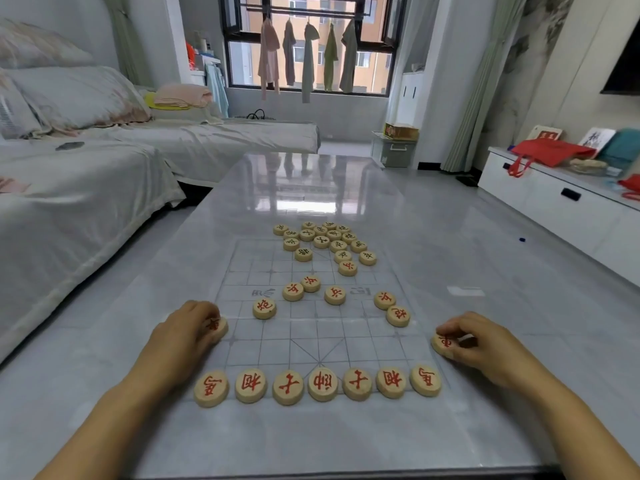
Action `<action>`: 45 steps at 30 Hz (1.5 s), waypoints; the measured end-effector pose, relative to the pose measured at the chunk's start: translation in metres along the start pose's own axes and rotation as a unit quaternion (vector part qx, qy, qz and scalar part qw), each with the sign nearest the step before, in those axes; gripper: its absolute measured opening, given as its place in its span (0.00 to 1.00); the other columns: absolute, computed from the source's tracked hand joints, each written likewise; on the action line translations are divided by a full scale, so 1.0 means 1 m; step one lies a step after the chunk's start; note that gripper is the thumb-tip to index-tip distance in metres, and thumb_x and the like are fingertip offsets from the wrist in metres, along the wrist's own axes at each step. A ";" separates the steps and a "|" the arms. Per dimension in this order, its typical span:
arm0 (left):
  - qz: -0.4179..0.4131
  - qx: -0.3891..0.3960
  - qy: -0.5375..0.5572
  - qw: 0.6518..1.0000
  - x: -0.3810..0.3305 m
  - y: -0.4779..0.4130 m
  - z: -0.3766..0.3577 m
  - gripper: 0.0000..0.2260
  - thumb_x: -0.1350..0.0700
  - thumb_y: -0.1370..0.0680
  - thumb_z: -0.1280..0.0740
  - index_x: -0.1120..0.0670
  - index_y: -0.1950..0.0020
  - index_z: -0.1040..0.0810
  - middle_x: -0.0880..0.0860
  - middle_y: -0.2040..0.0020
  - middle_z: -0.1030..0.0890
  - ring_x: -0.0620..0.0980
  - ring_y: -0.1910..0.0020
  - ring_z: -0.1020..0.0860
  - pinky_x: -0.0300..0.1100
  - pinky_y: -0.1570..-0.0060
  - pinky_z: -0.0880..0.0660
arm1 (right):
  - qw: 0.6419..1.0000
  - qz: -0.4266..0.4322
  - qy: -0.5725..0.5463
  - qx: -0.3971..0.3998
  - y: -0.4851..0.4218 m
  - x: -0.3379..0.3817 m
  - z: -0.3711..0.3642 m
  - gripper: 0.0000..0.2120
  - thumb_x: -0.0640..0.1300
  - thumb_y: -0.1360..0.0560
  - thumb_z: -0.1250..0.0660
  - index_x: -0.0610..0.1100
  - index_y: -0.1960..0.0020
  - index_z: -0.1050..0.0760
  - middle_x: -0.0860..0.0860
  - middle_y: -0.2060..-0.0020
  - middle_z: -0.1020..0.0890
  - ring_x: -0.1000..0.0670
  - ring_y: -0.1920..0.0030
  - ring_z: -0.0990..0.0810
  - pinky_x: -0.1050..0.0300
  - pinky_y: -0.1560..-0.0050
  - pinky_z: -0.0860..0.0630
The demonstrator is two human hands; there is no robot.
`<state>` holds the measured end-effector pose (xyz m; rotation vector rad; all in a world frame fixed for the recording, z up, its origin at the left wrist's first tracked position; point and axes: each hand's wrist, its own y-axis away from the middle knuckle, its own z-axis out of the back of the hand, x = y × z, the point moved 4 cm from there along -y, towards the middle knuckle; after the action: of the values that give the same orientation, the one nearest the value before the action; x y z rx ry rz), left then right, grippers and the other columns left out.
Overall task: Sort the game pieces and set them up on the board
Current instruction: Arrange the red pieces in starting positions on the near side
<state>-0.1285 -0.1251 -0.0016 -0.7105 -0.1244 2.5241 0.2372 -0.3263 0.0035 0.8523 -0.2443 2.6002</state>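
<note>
Flanking the desk (450, 271) along its left edge: a sofa (86, 202) under pale, rumpled covers.
Left hand (187, 327): fingers curled down over one round wooden piece, grasping it from above; the forearm comes in from the desk's near-left corner.
Left piece (217, 328): red character, mostly hidden by the fingers, sitting at the left rim of the board.
Board (311, 344): a clear sheet printed with a pale grid, lying flat in the middle of the glossy grey desk, its near end close to the desk's near edge.
Near row (322, 384): seven red-character pieces side by side along the board's near end, almost touching.
Loose red pieces (335, 295): six scattered across the middle of the board, some nearly touching their neighbours.
Far pile (322, 237): a crowded cluster at the board's far end, some past its rim on bare desk; most characters look dark, too small to read.
Right piece (442, 345): red character, at the board's right rim; whether it is lifted cannot be told.
Right hand (478, 344): thumb and fingertips pinching that piece by its edge.
Cabinet (536, 195): low and white, beyond the desk's right edge, with a red bag (550, 152) on top.
</note>
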 end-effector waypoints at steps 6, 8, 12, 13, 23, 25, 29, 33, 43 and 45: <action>0.021 0.079 -0.022 0.996 0.019 0.010 0.016 0.09 0.51 0.25 0.34 0.47 0.45 0.23 0.50 0.42 0.25 0.49 0.48 0.24 0.43 0.48 0.29 | 0.998 0.013 -0.031 0.045 0.027 -0.008 0.002 0.09 0.47 0.30 0.29 0.54 0.51 0.23 0.59 0.53 0.23 0.56 0.51 0.22 0.64 0.48 0.25; 0.018 0.118 -0.001 0.993 0.025 0.023 0.025 0.08 0.52 0.27 0.31 0.40 0.52 0.25 0.47 0.46 0.24 0.43 0.52 0.25 0.38 0.52 0.30 | 0.996 0.022 -0.054 0.066 0.031 -0.009 0.003 0.11 0.50 0.32 0.29 0.56 0.51 0.23 0.60 0.53 0.23 0.59 0.50 0.23 0.66 0.47 0.26; 0.034 0.154 0.035 0.987 0.032 0.042 0.038 0.16 0.57 0.31 0.26 0.33 0.57 0.22 0.46 0.52 0.23 0.42 0.55 0.23 0.38 0.55 0.28 | 0.992 0.033 -0.072 0.098 0.036 -0.009 0.003 0.13 0.40 0.29 0.29 0.54 0.49 0.23 0.57 0.50 0.24 0.61 0.49 0.25 0.67 0.45 0.27; 0.029 0.152 0.038 0.987 0.033 0.045 0.041 0.15 0.53 0.34 0.25 0.32 0.58 0.21 0.45 0.53 0.22 0.42 0.56 0.23 0.38 0.56 0.27 | 0.991 0.038 -0.072 0.102 0.037 -0.008 0.002 0.13 0.40 0.29 0.30 0.54 0.49 0.23 0.57 0.49 0.24 0.61 0.48 0.25 0.68 0.45 0.27; 0.036 0.185 0.027 0.982 0.037 0.056 0.043 0.22 0.66 0.31 0.28 0.37 0.53 0.21 0.47 0.52 0.21 0.44 0.54 0.23 0.36 0.54 0.27 | 0.991 0.042 -0.068 0.105 0.042 -0.007 0.000 0.14 0.40 0.30 0.29 0.55 0.49 0.24 0.57 0.49 0.24 0.62 0.50 0.24 0.62 0.45 0.25; 0.041 0.180 0.025 0.983 0.038 0.056 0.042 0.22 0.66 0.31 0.28 0.39 0.51 0.27 0.49 0.52 0.21 0.46 0.53 0.23 0.37 0.53 0.28 | 0.992 0.045 -0.066 0.103 0.042 -0.006 0.000 0.14 0.39 0.30 0.29 0.55 0.50 0.24 0.56 0.49 0.24 0.62 0.50 0.24 0.62 0.45 0.26; 0.036 0.177 0.029 0.983 0.036 0.054 0.039 0.22 0.64 0.32 0.26 0.41 0.50 0.28 0.47 0.53 0.20 0.46 0.53 0.22 0.37 0.52 0.28 | 0.992 0.050 -0.060 0.101 0.042 -0.005 -0.001 0.14 0.39 0.30 0.29 0.56 0.50 0.24 0.57 0.49 0.24 0.62 0.50 0.24 0.61 0.45 0.25; 0.029 0.180 0.027 0.983 0.030 0.055 0.039 0.21 0.61 0.31 0.26 0.40 0.49 0.29 0.44 0.52 0.21 0.45 0.51 0.23 0.36 0.50 0.28 | 0.991 0.067 -0.060 0.099 0.042 -0.007 -0.003 0.16 0.41 0.30 0.29 0.61 0.51 0.24 0.61 0.51 0.24 0.61 0.49 0.24 0.64 0.44 0.26; 0.090 0.182 0.065 0.977 0.031 0.059 0.046 0.19 0.59 0.33 0.24 0.47 0.46 0.25 0.47 0.50 0.21 0.45 0.50 0.23 0.38 0.45 0.26 | 0.987 0.130 -0.065 0.075 0.033 -0.018 -0.007 0.22 0.47 0.38 0.22 0.68 0.52 0.25 0.64 0.52 0.23 0.62 0.50 0.22 0.75 0.50 0.27; 0.082 0.180 0.063 0.978 0.029 0.059 0.044 0.17 0.60 0.33 0.25 0.46 0.49 0.24 0.48 0.50 0.21 0.46 0.50 0.22 0.41 0.44 0.25 | 0.985 0.130 -0.072 0.084 0.031 -0.020 -0.008 0.20 0.55 0.40 0.23 0.68 0.52 0.24 0.64 0.52 0.23 0.63 0.51 0.22 0.75 0.50 0.27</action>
<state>-0.1990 -0.1601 0.0101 -0.7505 0.4419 2.5452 0.2348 -0.3585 -0.0163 1.1387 -0.1898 2.8344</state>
